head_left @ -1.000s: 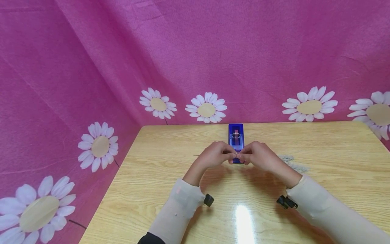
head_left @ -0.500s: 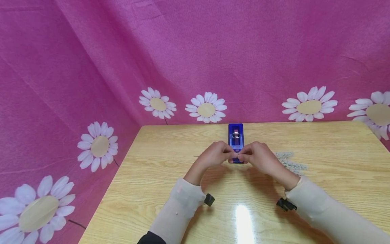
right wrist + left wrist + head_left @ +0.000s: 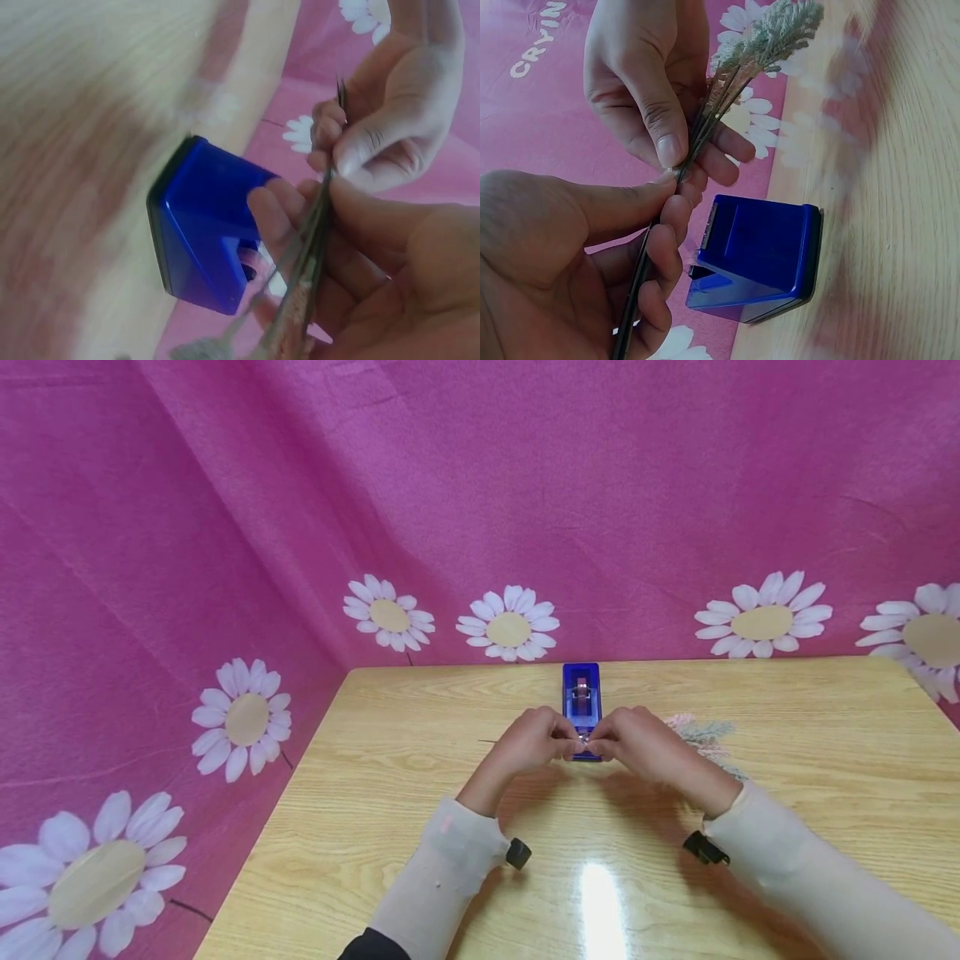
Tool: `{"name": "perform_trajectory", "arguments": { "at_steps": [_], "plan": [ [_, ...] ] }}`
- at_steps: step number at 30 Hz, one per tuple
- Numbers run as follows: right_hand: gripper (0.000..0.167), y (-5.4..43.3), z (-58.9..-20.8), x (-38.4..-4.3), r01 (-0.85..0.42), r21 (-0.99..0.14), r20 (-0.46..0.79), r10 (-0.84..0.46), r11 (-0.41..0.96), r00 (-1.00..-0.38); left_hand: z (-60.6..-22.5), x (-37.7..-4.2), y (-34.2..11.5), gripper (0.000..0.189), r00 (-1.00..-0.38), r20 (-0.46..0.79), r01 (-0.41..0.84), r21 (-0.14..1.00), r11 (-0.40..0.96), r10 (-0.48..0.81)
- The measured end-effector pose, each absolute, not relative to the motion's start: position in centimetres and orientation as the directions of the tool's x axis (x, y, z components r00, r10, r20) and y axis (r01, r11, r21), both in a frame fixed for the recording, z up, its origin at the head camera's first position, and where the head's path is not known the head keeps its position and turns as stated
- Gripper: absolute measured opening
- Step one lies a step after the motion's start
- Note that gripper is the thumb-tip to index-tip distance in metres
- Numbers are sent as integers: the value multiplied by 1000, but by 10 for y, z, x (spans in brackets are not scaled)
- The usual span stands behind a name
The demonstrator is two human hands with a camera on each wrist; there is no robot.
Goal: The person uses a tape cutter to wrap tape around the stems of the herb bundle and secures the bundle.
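A thin bunch of dried-looking flower stems point(image 3: 639, 281) runs through both hands, with fluffy grey-green and pink heads point(image 3: 708, 732) beyond the right hand. My left hand point(image 3: 531, 742) pinches the stems between thumb and forefinger, the other fingers curled along them in the left wrist view. Just above it, my right hand point(image 3: 637, 742) pinches the bunch with its thumb, thumb tips nearly meeting. A small clear, glossy bit point(image 3: 675, 171) shows at the thumb tips. The blue tape dispenser point(image 3: 582, 703) stands behind the hands, its near end partly covered by the fingers in the head view.
The dispenser sits near the back edge of the wood-grain table point(image 3: 390, 827). A pink cloth with daisies point(image 3: 600, 510) hangs behind and to the left. Small black devices point(image 3: 517, 852) are on both wrists.
The flower heads have turned: pink ones now show beside the grey-green, and the heads lie slightly nearer the right hand. Both hands stay nearly in place with small finger movements.
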State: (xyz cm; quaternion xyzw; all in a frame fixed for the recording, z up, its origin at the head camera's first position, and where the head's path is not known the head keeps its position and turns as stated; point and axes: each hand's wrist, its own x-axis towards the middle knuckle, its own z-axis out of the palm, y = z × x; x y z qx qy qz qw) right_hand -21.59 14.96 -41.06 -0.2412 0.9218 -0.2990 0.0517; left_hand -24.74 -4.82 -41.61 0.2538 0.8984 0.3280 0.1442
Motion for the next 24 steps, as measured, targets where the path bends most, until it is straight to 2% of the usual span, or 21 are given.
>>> {"name": "perform_trajectory", "arguments": {
  "at_steps": [7,13,19,24],
  "plan": [
    [21,153,-407,-219,-347,-613,-62,-482,709,-874,-418,-248,-46,16,-839,-89,329,702,632,537],
    [28,151,-411,-218,-297,-652,-54,-433,698,-900,-420,-248,-44,12,-849,-92,327,683,653,521],
    [20,149,-416,-215,-262,-683,-29,-383,682,-923,-420,-248,-44,11,-857,-90,325,670,667,508],
    [16,147,-417,-213,-244,-666,-21,-345,705,-939,-418,-248,-48,19,-836,-136,308,684,661,531]
  ]
}}
